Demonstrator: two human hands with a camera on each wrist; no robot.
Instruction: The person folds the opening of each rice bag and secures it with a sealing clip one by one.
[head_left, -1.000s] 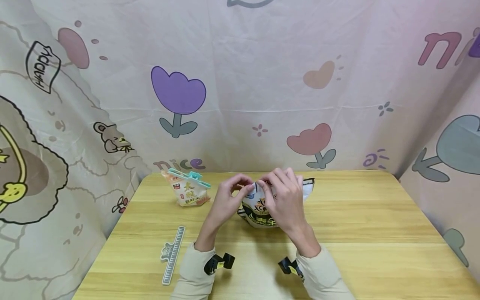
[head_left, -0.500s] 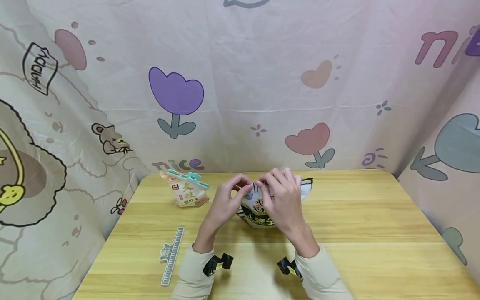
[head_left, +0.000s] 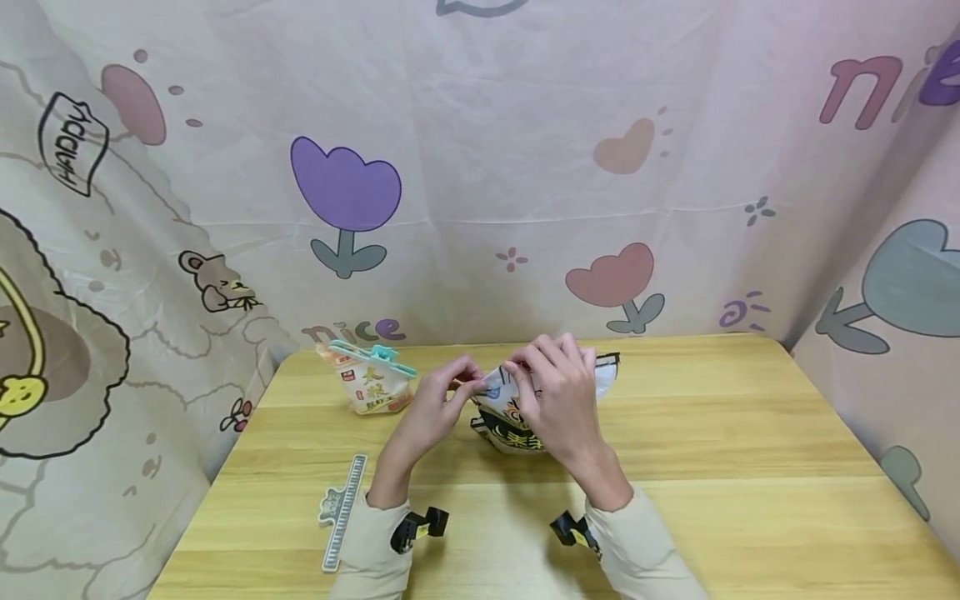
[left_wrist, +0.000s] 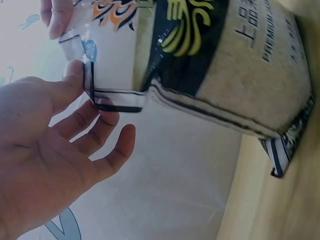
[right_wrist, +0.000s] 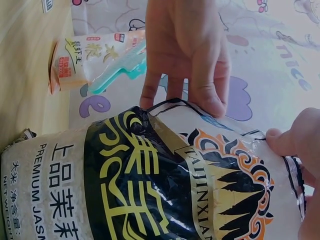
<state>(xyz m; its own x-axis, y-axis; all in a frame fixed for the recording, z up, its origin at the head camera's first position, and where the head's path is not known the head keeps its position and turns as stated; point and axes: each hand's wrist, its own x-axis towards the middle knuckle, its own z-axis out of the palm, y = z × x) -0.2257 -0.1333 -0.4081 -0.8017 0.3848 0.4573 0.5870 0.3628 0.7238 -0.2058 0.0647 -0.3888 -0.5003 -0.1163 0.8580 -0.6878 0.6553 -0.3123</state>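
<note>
A bag of jasmine rice [head_left: 513, 437], black and white with yellow lettering, stands on the table in the head view. My left hand [head_left: 431, 412] pinches its upper left corner between thumb and fingers; the left wrist view shows the outer fingers of that left hand [left_wrist: 65, 135] spread below the corner. Along the top edge, my right hand [head_left: 562, 404] pinches the plastic, its thumb lying on the printed face in the right wrist view. The back of the bag is hidden. To the left lies a grey ruler-shaped sealing clip [head_left: 344, 512], touched by neither hand.
A smaller orange and white food bag [head_left: 375, 390] stands at the back left, a teal sealing clip [head_left: 384, 355] across its top. Behind the wooden table [head_left: 720, 433] hangs a printed cloth [head_left: 480, 167]. Small black cameras are strapped to both wrists.
My left hand has moved left and away from the right hand, drawing the bag's top corner outward. My right hand keeps its hold, almost in place. The head view has shifted slightly.
</note>
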